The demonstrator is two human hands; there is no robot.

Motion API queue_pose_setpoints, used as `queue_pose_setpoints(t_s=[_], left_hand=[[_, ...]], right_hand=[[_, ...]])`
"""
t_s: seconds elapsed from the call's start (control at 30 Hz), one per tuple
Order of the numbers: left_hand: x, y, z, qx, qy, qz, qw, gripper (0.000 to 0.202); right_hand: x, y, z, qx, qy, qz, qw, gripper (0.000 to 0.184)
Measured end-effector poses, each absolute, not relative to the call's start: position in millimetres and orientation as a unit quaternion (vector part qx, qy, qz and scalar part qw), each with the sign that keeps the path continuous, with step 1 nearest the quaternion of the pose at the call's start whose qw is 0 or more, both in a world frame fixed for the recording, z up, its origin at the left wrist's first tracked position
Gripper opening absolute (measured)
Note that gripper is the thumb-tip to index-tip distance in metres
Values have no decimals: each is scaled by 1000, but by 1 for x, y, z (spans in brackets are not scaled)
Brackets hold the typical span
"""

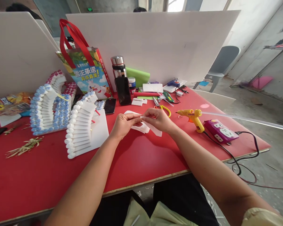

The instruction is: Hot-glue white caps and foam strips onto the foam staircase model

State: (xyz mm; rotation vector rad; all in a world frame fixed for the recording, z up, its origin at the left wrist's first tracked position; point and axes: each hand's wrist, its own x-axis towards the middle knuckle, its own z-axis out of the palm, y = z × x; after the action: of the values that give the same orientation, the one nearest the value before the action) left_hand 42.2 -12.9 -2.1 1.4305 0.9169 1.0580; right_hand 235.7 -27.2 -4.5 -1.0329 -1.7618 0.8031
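Frame centre: left hand, right hand pinching white paper strip, both grips narrow. Paper sheets beneath, on red tabletop. Yellow hot-glue gun right of centre.

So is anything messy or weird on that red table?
Yes, a little. A clump of dry straw-like bits lies loose on the red table at the left, like litter. On the right, an oddly long clear stick juts from the yellow glue gun past the table's edge.
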Motion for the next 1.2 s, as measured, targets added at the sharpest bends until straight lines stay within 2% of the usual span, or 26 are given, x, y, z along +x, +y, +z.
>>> queue_pose_setpoints(t_s=[0.23,0.5,0.57,0.73,0.83,0.9,1.2], left_hand=[[46,-17,-2,639,384,480,463,34],[51,-17,-11,647,392,514,404,28],[49,-16,-9,657,388,507,401,26],[41,-14,0,693,355,473,412,20],[39,-13,0,680,361,481,419,21],[39,-12,-1,675,363,480,427,22],[39,-12,-2,693,331,469,436,21]], right_hand=[[230,-28,-5,-488,-659,326,471,23],[223,-35,-4,-473,-710,167,494,19],[227,-35,1,-476,-699,224,485,23],[242,-30,10,-405,-519,632,409,50],[241,-27,8,-336,-416,764,362,48],[238,-28,7,-306,-402,792,342,42],[239,-30,4,-298,-429,763,380,29]])
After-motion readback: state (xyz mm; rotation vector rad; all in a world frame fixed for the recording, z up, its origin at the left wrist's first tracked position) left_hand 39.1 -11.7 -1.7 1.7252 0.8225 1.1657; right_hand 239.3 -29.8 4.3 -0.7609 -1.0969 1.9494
